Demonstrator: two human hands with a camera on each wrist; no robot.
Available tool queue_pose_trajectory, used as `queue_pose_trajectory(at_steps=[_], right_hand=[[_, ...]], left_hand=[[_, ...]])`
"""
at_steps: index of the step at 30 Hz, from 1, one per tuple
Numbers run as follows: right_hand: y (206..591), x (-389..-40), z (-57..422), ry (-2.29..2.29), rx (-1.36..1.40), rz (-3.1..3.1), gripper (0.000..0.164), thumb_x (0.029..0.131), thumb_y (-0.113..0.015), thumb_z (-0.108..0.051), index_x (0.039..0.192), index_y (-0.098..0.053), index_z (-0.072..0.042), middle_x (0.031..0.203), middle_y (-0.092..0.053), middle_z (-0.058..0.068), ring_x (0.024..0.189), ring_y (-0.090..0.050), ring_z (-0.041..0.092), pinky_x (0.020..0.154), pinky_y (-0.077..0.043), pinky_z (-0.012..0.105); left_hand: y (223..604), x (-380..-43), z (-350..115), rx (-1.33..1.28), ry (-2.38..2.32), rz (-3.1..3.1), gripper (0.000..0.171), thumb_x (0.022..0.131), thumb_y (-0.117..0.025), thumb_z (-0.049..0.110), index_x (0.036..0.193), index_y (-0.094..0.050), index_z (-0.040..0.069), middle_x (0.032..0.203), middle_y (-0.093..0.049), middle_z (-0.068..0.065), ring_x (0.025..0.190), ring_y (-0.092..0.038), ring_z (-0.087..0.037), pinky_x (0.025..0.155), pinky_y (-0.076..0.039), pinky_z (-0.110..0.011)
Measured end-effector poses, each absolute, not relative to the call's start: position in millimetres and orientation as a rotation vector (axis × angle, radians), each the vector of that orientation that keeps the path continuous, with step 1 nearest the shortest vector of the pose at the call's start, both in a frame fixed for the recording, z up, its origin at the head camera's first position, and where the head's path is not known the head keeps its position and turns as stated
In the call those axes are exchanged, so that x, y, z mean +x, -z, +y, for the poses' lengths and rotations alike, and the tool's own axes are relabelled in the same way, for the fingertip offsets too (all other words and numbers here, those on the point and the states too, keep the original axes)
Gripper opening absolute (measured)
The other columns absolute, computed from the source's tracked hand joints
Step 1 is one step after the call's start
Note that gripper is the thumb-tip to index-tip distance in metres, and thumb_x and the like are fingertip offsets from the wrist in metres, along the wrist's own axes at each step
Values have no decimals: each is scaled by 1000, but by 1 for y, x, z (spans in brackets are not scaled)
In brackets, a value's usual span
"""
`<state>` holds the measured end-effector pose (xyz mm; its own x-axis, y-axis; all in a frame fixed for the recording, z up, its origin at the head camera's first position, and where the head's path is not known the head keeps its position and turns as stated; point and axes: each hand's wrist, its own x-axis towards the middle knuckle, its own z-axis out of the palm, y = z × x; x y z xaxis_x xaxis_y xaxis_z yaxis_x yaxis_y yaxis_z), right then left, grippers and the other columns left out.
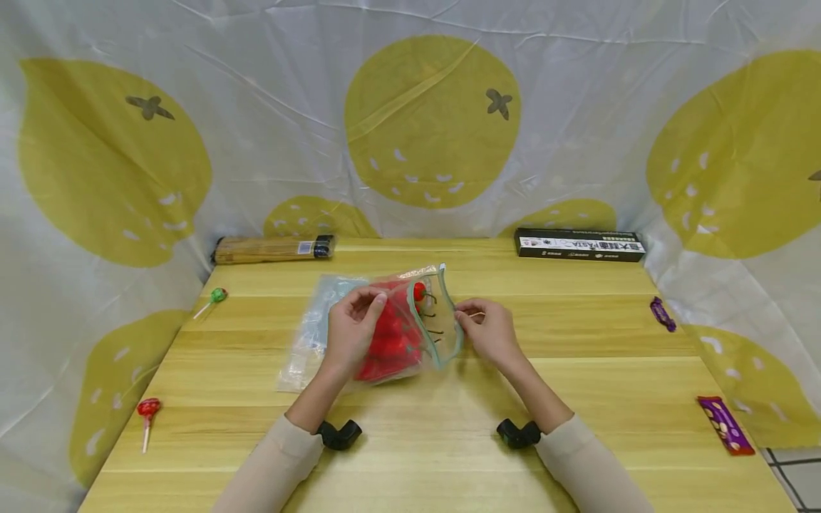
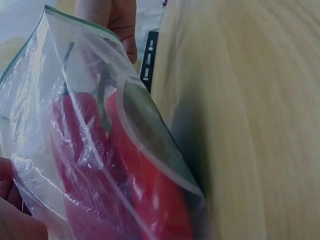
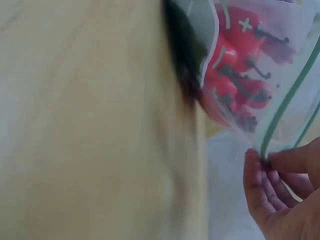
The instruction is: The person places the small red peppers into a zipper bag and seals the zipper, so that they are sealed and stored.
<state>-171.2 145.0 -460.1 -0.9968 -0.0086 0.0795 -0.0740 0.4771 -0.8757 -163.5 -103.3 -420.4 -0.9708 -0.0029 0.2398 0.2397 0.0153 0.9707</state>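
A clear zip bag [image 1: 391, 335] holds several red peppers [image 3: 235, 65] with dark green stems, seen through its plastic in all views. Its mouth, edged by a green zip strip [image 3: 282, 110], faces right and gapes apart. My left hand [image 1: 351, 324] pinches the bag's upper side between thumb and fingers; only part of that hand shows in the left wrist view. On the right, my right hand [image 1: 490, 329] pinches the zip edge at the mouth, clearly so in the right wrist view. A flat clear plastic bag [image 1: 308, 356] lies on the table, partly beneath the filled one.
At the back of the wooden table [image 1: 577, 385] lie a bundle of dry pasta [image 1: 266, 249] and a black pasta box [image 1: 579, 244]. Green [image 1: 219, 295] and red [image 1: 149, 407] lollipops are at left. A purple wrapped candy [image 1: 662, 314] and a purple snack packet [image 1: 726, 425] lie at right.
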Motion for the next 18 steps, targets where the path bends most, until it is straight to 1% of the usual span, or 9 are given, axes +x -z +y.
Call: queue_pose_trajectory(at_steps=[2, 5, 7, 9, 11, 13, 15, 18], right_hand=[[447, -171, 145, -1537, 143, -2608, 15, 94, -65, -17, 103, -73, -7, 93, -72, 5, 77, -70, 16, 64, -58, 29], [426, -173, 148, -1475, 242, -2571, 15, 94, -65, -19, 103, -73, -11, 91, -73, 5, 77, -69, 15, 71, -59, 31], [411, -175, 151, -1483, 311, -2553, 15, 94, -65, -19, 105, -73, -11, 91, -73, 5, 78, -69, 15, 75, -59, 30], [396, -179, 155, -1507, 383, -2552, 16, 95, -64, -20, 107, -72, -11, 94, -73, 7, 78, -69, 16, 75, -59, 29], [379, -183, 158, -1514, 449, -2571, 17, 95, -63, -21, 108, -72, -12, 96, -72, 7, 78, -69, 16, 74, -59, 27], [361, -188, 162, -1490, 524, -2601, 17, 96, -63, -23, 108, -71, -14, 95, -72, 6, 77, -68, 16, 71, -58, 27], [344, -192, 165, -1447, 615, -2634, 17, 96, -63, -25, 107, -72, -17, 93, -71, 3, 76, -67, 15, 70, -57, 27], [323, -196, 170, -1399, 790, -2651, 15, 95, -63, -26, 106, -71, -20, 91, -70, 0, 75, -66, 14, 68, -57, 31]], left_hand=[[417, -163, -104, -271, 2072, -2070, 20, 92, -67, 13, 103, -66, -4, 102, -69, -16, 94, -64, -15, 87, -54, -21], [410, -159, -102, -342, 2019, -2060, 17, 92, -67, 13, 100, -67, -2, 100, -69, -14, 91, -65, -17, 79, -54, -19], [403, -155, -98, -405, 1959, -2072, 15, 92, -67, 12, 99, -68, -1, 100, -70, -13, 88, -65, -21, 71, -52, -17], [394, -147, -93, -474, 1901, -2079, 13, 93, -66, 10, 98, -69, 0, 100, -70, -13, 86, -65, -27, 68, -51, -18], [386, -138, -86, -550, 1847, -2076, 11, 92, -65, 8, 98, -69, -1, 98, -70, -15, 84, -65, -31, 69, -52, -21], [377, -128, -80, -631, 1814, -2069, 10, 92, -66, 5, 98, -68, -2, 96, -70, -16, 84, -66, -30, 73, -56, -25], [368, -117, -74, -708, 1773, -2065, 8, 90, -67, 3, 97, -68, -2, 94, -70, -16, 85, -67, -25, 77, -57, -28], [355, -106, -69, -818, 1725, -2027, 8, 88, -68, -1, 96, -69, 1, 91, -70, -12, 85, -67, -17, 78, -57, -27]])
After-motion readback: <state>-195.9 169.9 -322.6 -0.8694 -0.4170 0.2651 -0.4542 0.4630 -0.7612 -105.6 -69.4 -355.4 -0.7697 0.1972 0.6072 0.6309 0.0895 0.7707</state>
